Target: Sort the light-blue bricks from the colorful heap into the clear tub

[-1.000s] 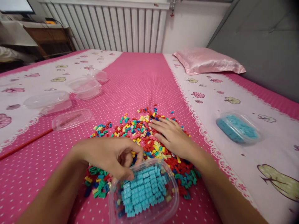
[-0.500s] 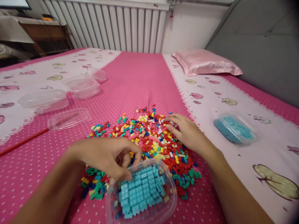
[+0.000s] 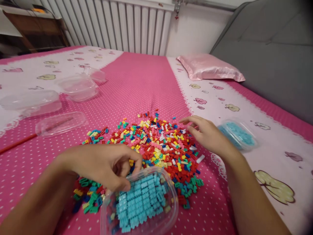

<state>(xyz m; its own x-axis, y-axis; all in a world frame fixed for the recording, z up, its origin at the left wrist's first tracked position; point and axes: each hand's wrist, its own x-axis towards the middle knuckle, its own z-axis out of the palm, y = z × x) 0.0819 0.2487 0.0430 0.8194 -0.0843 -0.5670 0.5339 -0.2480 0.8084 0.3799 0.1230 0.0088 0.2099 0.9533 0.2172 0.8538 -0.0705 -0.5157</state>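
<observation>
My left hand (image 3: 105, 166) is closed on the far rim of a clear plastic container (image 3: 172, 213), thumb and fingers pinching its edge. Inside it, light-blue toy bricks (image 3: 140, 199) are packed in neat rows. Behind the container spreads a heap of small mixed-colour toy bricks (image 3: 156, 143), red, yellow, green, white and blue. Over the heap's right edge is my right hand (image 3: 202, 132), fingers bent and apart, with nothing visible in them. A white strip-like piece (image 3: 200, 159) shows beside my right wrist.
A second container (image 3: 238, 133) holding light-blue bricks stands at the right. Several clear containers (image 3: 78, 85) lie at the left, with a clear lid (image 3: 62, 123) over a red stick (image 3: 18, 143). A pink pillow (image 3: 210, 68) rests near the grey headboard (image 3: 266, 49).
My right hand has moved right, off the white bricks towards the heap's edge. My left hand keeps its grip on the container. The whole view has shifted slightly.
</observation>
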